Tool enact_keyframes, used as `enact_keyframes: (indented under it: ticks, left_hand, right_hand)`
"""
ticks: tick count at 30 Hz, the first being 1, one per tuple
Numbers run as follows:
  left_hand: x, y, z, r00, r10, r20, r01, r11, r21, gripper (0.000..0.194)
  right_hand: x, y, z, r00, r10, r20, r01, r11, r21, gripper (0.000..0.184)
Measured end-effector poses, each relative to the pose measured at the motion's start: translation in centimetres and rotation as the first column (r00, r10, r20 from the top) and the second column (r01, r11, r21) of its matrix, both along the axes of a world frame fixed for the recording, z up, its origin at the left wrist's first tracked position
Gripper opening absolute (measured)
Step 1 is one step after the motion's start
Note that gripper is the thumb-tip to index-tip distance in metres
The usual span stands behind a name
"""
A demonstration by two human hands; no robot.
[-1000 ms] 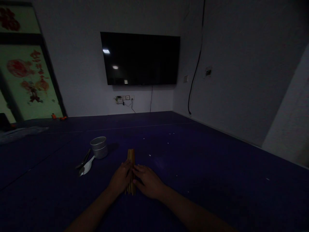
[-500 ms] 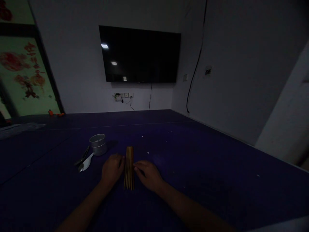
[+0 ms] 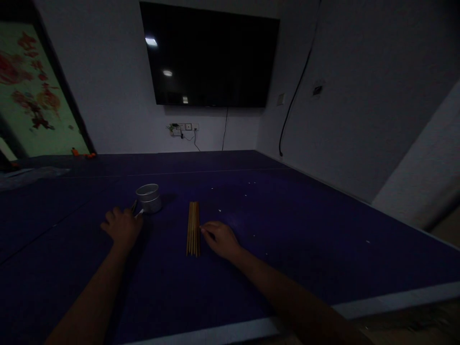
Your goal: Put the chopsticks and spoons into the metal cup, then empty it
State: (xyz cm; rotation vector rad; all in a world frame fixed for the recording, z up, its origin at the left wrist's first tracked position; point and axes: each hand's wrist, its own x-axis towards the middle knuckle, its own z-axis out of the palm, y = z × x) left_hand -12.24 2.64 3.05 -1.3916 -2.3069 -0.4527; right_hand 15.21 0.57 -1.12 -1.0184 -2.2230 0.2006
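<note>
A row of brown wooden chopsticks (image 3: 193,230) lies side by side on the purple surface, pointing away from me. At its right edge is my right hand (image 3: 221,238), fingers curled and fingertips pinched together, touching or nearly touching the outermost chopstick. My left hand (image 3: 122,227) is off to the left with its fingers spread, palm down. It covers most of a white spoon (image 3: 139,212) and a dark slim utensil (image 3: 134,207), so only their ends show. Just beyond them stands a metal cup (image 3: 149,197), upright.
The purple surface (image 3: 223,287) has a pale front edge (image 3: 215,333). Small white scraps (image 3: 220,210) are scattered on it. A clear plastic sheet (image 3: 36,177) lies far left. Behind, a television (image 3: 212,57) hangs on the wall, and a black cable (image 3: 292,105) runs down at right.
My left hand has left the chopsticks and moved left over the spoon and the dark utensil, its fingers spreading. My right hand stays beside the chopsticks. The whole view has tilted down a little.
</note>
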Motion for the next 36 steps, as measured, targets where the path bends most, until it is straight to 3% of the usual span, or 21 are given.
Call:
enact_keyframes:
  ticks: [5,15,19,25,28,31,33,36]
  left_hand:
    - [-0.5,0.3,-0.2,0.994,-0.059,0.093,0.069,0.991,-0.111,0.050]
    - [-0.7,1.1,-1.0,0.995,-0.050,0.089,0.062,0.988,-0.144,0.046]
    - [-0.8,1.3,-0.9,0.989,-0.071,0.132,0.086,0.990,-0.112,0.043]
    - [-0.7,1.0,-0.3,0.969,0.022,0.247,-0.017,1.000,-0.023,0.048]
    - [-0.8,0.7,-0.1,0.945,0.015,0.326,-0.037,0.997,0.061,0.049]
    - [-1.0,0.8,-0.1,0.888,-0.061,0.455,-0.068,0.963,0.261,0.046]
    - [-1.0,1.0,-0.2,0.857,-0.121,0.501,-0.119,0.900,0.419,0.042]
    - [-0.5,1.2,0.0,0.865,-0.227,0.448,-0.143,0.745,0.652,0.032]
  right_hand:
    - [0.1,0.1,0.1,1.000,-0.006,0.009,0.006,1.000,-0.009,0.030]
    - [0.1,0.2,0.1,1.000,-0.007,0.016,0.007,1.000,-0.011,0.030]
    - [0.1,0.1,0.2,1.000,-0.010,0.020,0.010,1.000,-0.011,0.031]
    - [0.2,0.0,0.2,1.000,-0.003,0.017,0.003,1.000,-0.014,0.030]
    - [0.2,0.0,0.2,1.000,0.003,0.014,-0.003,1.000,0.000,0.030]
    - [0.1,0.0,0.2,1.000,-0.001,0.004,0.001,1.000,0.008,0.029]
    - [0.1,0.0,0.2,1.000,-0.009,0.002,0.009,1.000,0.011,0.029]
    - [0.0,0.1,0.2,1.000,-0.007,-0.001,0.007,1.000,0.023,0.030]
